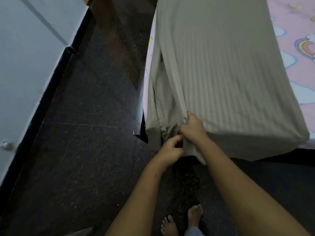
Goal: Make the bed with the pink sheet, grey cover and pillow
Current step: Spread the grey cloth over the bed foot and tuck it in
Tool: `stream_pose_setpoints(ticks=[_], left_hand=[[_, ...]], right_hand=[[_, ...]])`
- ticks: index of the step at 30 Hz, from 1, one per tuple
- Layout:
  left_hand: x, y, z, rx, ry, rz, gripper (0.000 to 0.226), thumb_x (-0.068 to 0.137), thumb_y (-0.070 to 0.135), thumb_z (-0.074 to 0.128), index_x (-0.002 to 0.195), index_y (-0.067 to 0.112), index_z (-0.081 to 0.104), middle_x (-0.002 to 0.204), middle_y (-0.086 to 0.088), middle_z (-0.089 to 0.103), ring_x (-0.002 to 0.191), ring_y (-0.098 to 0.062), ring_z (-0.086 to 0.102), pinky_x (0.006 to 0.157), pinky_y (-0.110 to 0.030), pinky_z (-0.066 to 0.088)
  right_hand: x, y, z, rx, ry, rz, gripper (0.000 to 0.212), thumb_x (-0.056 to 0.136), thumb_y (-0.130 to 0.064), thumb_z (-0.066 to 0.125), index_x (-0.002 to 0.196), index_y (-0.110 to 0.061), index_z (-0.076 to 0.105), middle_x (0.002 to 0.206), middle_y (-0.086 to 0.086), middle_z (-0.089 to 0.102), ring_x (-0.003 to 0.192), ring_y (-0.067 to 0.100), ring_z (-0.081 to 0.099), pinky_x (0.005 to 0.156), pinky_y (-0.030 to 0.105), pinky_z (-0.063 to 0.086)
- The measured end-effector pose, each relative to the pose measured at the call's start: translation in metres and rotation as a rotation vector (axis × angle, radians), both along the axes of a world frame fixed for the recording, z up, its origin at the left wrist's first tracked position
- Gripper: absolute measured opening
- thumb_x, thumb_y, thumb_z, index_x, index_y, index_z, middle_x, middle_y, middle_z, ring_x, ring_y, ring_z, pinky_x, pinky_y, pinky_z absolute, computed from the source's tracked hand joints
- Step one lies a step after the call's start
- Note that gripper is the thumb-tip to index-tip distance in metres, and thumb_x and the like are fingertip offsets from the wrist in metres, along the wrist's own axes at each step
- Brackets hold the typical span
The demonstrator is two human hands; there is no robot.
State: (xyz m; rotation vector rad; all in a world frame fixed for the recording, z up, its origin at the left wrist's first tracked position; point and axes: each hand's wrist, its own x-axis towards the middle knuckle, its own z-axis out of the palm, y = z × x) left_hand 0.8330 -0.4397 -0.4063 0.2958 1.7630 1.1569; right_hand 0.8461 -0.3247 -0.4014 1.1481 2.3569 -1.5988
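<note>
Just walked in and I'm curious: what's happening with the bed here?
A person stands at the corner of the bed. Their right hand grips a bunched fold of the grey striped fabric cover, which lies along the bed over the pink rainbow-print sheet. The left hand curls close beside it; whether it holds cloth is unclear. No pillow is in view.

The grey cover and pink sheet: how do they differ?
The grey cover is plain with faint stripes; the pink sheet carries colourful cartoon prints. The grey cover lies on top, the pink sheet beneath. The right hand grips the grey cover's corner; the pink sheet is untouched. Both are cloth bedding.
</note>
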Motion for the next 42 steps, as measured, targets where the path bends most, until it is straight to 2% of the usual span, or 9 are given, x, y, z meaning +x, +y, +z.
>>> stream_pose_setpoints(ticks=[2,4,7,10,16,23,32,39,42], left_hand=[[-0.015,-0.011,-0.002,-0.022,0.083,0.068,0.048,0.084,-0.014,0.041,0.119,0.012,0.061,0.103,-0.001,0.062,0.099,-0.016,0.058,0.075,-0.015,0.049],[-0.034,-0.017,-0.012,-0.152,0.449,0.058,0.047,0.087,-0.003,0.046,0.127,0.018,0.057,0.113,-0.002,0.054,0.106,-0.017,0.05,0.083,-0.021,0.046],[-0.052,-0.015,-0.023,-0.482,1.112,-0.375,0.043,0.09,0.028,0.052,0.133,0.027,0.045,0.139,-0.003,0.038,0.124,-0.024,0.034,0.089,-0.041,0.045],[-0.064,-0.008,-0.021,-0.687,1.24,-0.635,0.042,0.095,0.036,0.044,0.134,0.025,0.038,0.138,-0.002,0.037,0.123,-0.026,0.037,0.081,-0.04,0.041],[-0.099,-0.055,-0.01,-1.266,0.739,-0.461,0.036,0.098,0.033,0.038,0.123,0.017,0.059,0.125,-0.004,0.058,0.114,-0.023,0.055,0.078,-0.032,0.038],[-0.087,-0.044,-0.014,-0.546,0.928,-0.045,0.047,0.09,0.045,0.055,0.125,0.016,0.046,0.119,-0.008,0.057,0.112,-0.029,0.053,0.084,-0.041,0.045],[-0.088,-0.018,-0.041,-0.248,0.177,0.469,0.023,0.082,-0.002,0.056,0.097,0.015,0.054,0.084,-0.001,0.059,0.079,-0.017,0.058,0.068,-0.027,0.051],[-0.081,-0.057,-0.042,-0.32,0.059,0.529,0.014,0.091,0.001,0.046,0.096,0.008,0.057,0.095,-0.014,0.064,0.075,-0.02,0.059,0.063,-0.027,0.051],[-0.08,-0.055,-0.03,-0.164,-0.161,0.561,0.024,0.097,0.031,0.049,0.103,0.01,0.059,0.106,-0.013,0.066,0.085,-0.023,0.063,0.074,-0.033,0.053]], right_hand=[[-0.001,0.004,-0.001,0.13,-0.033,-0.043,0.013,0.087,-0.005,0.05,0.099,-0.005,0.054,0.107,0.021,0.062,0.098,0.033,0.058,0.07,0.026,0.037],[0.001,0.001,0.0,0.18,-0.042,-0.098,0.009,0.088,0.0,0.045,0.091,-0.009,0.043,0.106,0.024,0.058,0.094,0.035,0.056,0.067,0.027,0.032],[0.005,-0.016,-0.006,0.176,-0.071,-0.089,0.01,0.09,0.0,0.042,0.1,-0.004,0.044,0.107,0.024,0.057,0.096,0.035,0.056,0.069,0.028,0.035],[0.004,-0.033,-0.016,0.163,-0.068,-0.063,0.016,0.093,-0.003,0.043,0.108,-0.007,0.044,0.098,0.015,0.055,0.081,0.026,0.052,0.067,0.029,0.037],[0.006,-0.049,-0.023,0.151,-0.09,-0.067,0.04,0.088,0.005,0.044,0.126,-0.008,0.04,0.11,0.018,0.055,0.092,0.03,0.053,0.073,0.029,0.04],[0.009,-0.093,-0.034,0.151,-0.106,-0.052,0.06,0.085,0.009,0.043,0.138,-0.016,0.035,0.12,0.013,0.052,0.113,0.032,0.051,0.095,0.038,0.044],[0.013,-0.133,-0.04,0.041,0.027,0.001,0.029,0.096,-0.005,0.037,0.116,-0.023,0.049,0.114,0.005,0.058,0.107,0.023,0.055,0.082,0.024,0.038],[0.014,-0.156,-0.026,-0.023,0.196,0.028,0.046,0.082,0.006,0.045,0.119,-0.02,0.052,0.108,0.002,0.06,0.095,0.012,0.054,0.083,0.025,0.043],[0.023,-0.166,-0.033,-0.051,0.162,0.075,0.038,0.09,0.002,0.045,0.126,-0.009,0.047,0.115,0.012,0.057,0.104,0.026,0.055,0.085,0.027,0.042]])
